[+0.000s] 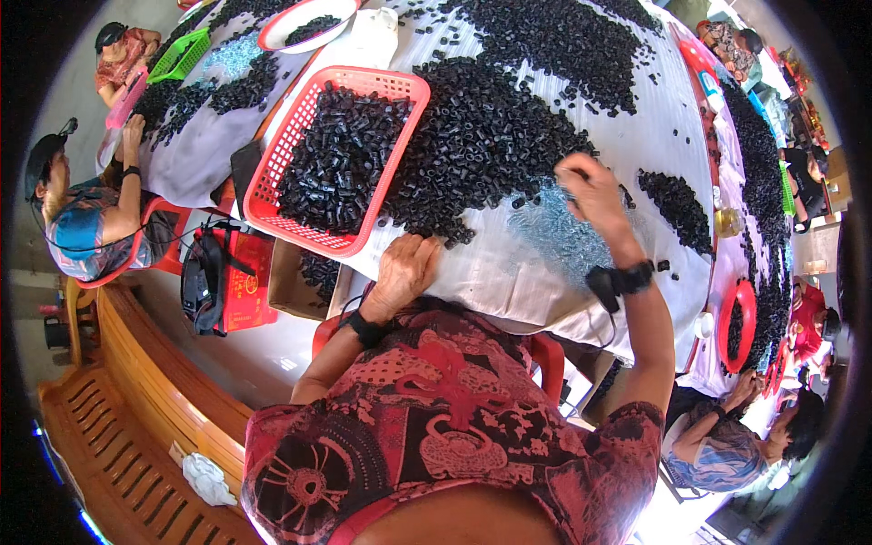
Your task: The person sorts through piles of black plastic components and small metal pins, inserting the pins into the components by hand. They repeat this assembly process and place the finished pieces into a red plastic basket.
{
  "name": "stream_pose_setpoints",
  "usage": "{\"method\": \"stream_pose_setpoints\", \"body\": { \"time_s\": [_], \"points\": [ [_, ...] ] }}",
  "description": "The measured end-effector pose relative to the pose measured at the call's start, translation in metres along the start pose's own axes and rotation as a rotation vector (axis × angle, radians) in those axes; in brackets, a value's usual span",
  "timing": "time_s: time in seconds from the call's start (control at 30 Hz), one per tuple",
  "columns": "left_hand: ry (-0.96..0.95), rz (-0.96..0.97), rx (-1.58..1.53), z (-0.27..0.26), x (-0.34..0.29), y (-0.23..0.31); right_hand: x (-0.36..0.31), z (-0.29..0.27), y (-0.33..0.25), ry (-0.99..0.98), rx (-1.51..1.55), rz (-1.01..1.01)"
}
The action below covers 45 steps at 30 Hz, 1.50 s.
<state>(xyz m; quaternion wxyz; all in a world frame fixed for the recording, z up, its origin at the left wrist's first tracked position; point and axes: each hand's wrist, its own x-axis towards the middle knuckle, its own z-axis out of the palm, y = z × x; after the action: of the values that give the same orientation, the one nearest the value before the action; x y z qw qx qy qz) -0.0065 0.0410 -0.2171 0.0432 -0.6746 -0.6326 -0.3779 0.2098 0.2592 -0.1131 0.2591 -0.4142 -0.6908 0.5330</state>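
My left hand [409, 270] rests at the table's near edge, beside the red basket and the black pile. Its fingers are curled together, and whatever they hold is hidden. Farther right, my right hand [595, 195] is over the border between the large pile of small black cylindrical pieces [481, 127] and a scatter of tiny clear bluish pieces [568, 238]. Its fingers are bent in, and I cannot see what is between them. A red slotted plastic basket [413, 82] full of the same black pieces stands left of the pile, tilted toward me.
White cloth covers the table [509, 286]. Another black heap [674, 209] lies to the right, with more at the back. A white bowl [300, 25] and a green basket [180, 54] stand far left. Other people sit around both sides. A wooden bench [136, 427] is at lower left.
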Motion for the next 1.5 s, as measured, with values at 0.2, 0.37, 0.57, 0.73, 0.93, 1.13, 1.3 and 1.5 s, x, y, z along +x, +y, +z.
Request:
{"method": "stream_pose_setpoints", "body": {
  "time_s": [0.2, 0.37, 0.57, 0.73, 0.93, 1.13, 1.3, 1.5],
  "points": [
    [0.026, 0.018, -0.031, 0.001, -0.001, -0.002, 0.049, 0.075, -0.007, -0.059, -0.175, -0.097],
    [0.031, 0.032, -0.009, 0.002, -0.002, -0.002, 0.078, 0.081, -0.007, -0.075, -0.411, -0.478],
    [0.043, 0.025, -0.013, 0.001, -0.002, -0.004, 0.066, 0.065, -0.033, -0.151, -0.033, -0.179],
    [0.029, 0.057, -0.058, 0.003, 0.006, 0.003, 0.056, 0.030, -0.006, 0.323, 0.155, -0.247],
    [0.061, 0.071, 0.004, 0.003, -0.002, -0.003, -0.010, -0.022, 0.029, 0.501, 0.210, -0.183],
    [0.021, 0.064, -0.003, 0.004, 0.002, 0.000, -0.100, -0.127, 0.123, 0.951, -0.590, -0.197],
    [0.007, 0.081, 0.033, 0.006, 0.006, 0.003, -0.132, -0.186, 0.171, 1.006, -0.949, 0.428],
    [0.004, 0.060, 0.030, 0.005, 0.006, 0.003, -0.102, -0.162, 0.171, 0.871, -1.076, 0.416]
  ]
}}
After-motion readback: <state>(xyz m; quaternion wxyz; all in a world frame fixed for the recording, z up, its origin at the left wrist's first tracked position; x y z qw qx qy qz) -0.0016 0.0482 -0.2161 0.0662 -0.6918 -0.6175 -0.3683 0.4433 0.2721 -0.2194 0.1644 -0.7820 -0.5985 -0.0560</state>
